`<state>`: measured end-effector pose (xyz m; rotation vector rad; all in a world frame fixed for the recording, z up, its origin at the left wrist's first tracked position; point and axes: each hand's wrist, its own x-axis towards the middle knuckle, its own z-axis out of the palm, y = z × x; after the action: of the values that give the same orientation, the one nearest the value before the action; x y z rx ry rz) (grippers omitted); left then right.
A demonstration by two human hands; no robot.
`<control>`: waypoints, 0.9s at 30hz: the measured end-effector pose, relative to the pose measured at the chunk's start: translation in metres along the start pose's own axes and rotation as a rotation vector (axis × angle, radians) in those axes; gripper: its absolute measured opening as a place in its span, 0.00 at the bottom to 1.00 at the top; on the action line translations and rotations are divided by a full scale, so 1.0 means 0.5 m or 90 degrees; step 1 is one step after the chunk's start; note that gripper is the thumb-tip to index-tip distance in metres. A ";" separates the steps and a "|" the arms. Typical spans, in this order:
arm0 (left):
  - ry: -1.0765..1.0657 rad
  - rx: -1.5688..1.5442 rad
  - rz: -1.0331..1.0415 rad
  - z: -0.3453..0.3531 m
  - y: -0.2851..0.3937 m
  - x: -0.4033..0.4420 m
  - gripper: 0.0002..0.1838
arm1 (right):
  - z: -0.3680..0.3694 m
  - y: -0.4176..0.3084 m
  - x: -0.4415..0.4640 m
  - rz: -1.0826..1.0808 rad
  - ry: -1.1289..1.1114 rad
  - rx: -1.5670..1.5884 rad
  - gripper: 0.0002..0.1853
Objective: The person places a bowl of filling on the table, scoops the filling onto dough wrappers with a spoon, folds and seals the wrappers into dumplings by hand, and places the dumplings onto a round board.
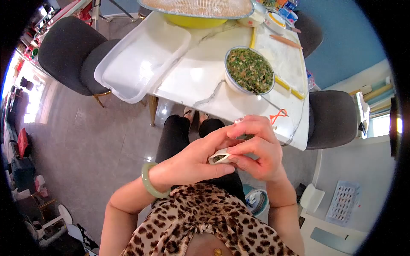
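Note:
Between my two hands is a small dumpling (218, 158), a white dough wrapper folded over with dark green filling showing at its open end. My left hand (200, 155), with a pale green bangle on the wrist, cradles it between thumb and fingers. The thumb and fingertips of my right hand (258, 151) pinch the wrapper's right side. Both hands are in front of my lap, near the table's front edge. Beyond them stands a bowl of chopped green filling (250, 70), with a thin metal handle and an orange loop (278, 115) beside it.
On the white marbled table (200, 87) lies a translucent plastic tray (143, 57), overhanging the left edge. A floured round tray (200, 7) rests over a yellow basin at the back. A rolling pin (285, 41) lies on a yellow-edged board (284, 59). Dark chairs (333, 119) flank the table.

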<state>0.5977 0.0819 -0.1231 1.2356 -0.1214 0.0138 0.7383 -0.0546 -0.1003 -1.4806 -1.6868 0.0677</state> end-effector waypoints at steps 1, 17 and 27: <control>-0.002 0.004 0.011 0.006 -0.002 0.001 0.36 | -0.003 0.001 -0.004 -0.006 0.022 -0.006 0.10; 0.142 -0.086 0.114 0.010 -0.070 -0.015 0.19 | 0.003 -0.016 0.040 0.122 -0.066 0.078 0.16; 0.133 0.006 0.104 -0.007 -0.077 -0.027 0.11 | -0.003 -0.026 0.077 -0.033 -0.240 -0.196 0.16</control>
<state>0.5877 0.0731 -0.1617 1.2229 -0.0404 0.2845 0.7321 -0.0271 -0.0709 -1.7289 -2.1119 0.0642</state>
